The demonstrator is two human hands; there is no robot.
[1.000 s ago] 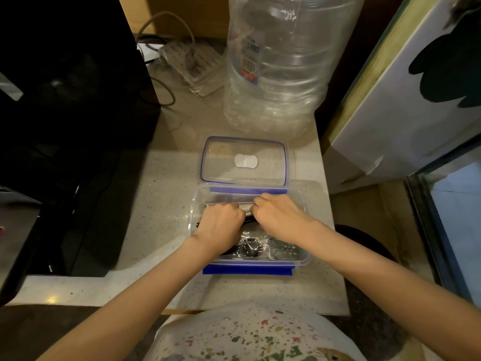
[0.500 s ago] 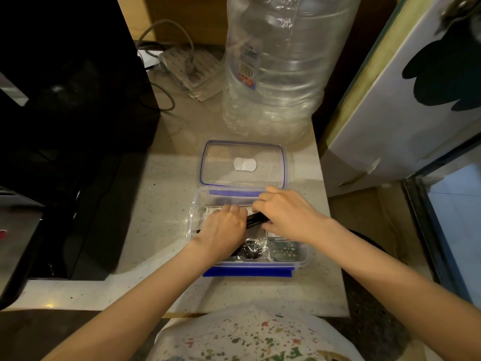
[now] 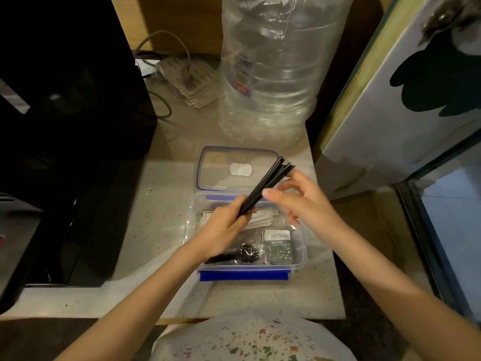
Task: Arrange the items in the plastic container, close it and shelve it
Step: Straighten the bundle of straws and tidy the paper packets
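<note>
Pale speckled countertop [image 3: 161, 230] is occupied by an open plastic container [image 3: 299, 259], its lid [image 3: 235, 169] laid flat just behind it. A bundle of black sticks [image 3: 265, 186] (tilted up towards the right) is gripped by the left hand [image 3: 223, 230] above the container. The right hand [image 3: 303, 201] is held beside them, fingers loosely spread, nothing grasped. Sachets [image 3: 279, 247] and white paper packets [image 3: 260, 220] are seen inside.

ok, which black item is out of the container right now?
The black sticks, held up by the left hand; the black wrapped cutlery lies inside the container.
</note>
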